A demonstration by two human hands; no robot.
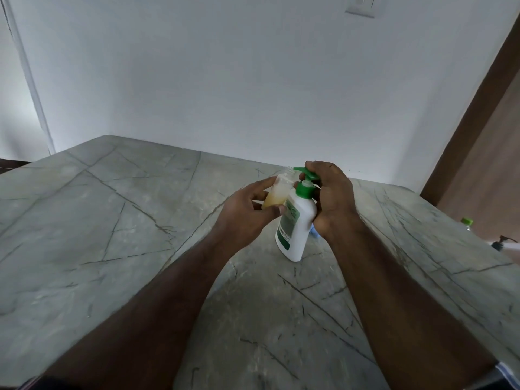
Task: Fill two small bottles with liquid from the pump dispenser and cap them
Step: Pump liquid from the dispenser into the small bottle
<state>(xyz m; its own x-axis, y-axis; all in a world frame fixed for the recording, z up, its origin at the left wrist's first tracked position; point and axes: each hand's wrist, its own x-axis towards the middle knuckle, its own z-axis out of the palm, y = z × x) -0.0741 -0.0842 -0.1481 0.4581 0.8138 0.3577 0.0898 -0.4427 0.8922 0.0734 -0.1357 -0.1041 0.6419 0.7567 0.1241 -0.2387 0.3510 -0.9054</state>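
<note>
Stone-look tabletop, plastic bottles, matt painted wall.

The tabletop looks like grey-green polished stone, smooth with a dull sheen and crossed by dark, thin veins. The pump dispenser is white plastic with a soft gloss, its pump head a brighter green plastic, and a printed green label on its side. The small bottle is clear, slightly cloudy plastic, showing yellowish liquid through its wall. The wall behind is flat matt white; a door frame at right looks like brown wood.
</note>
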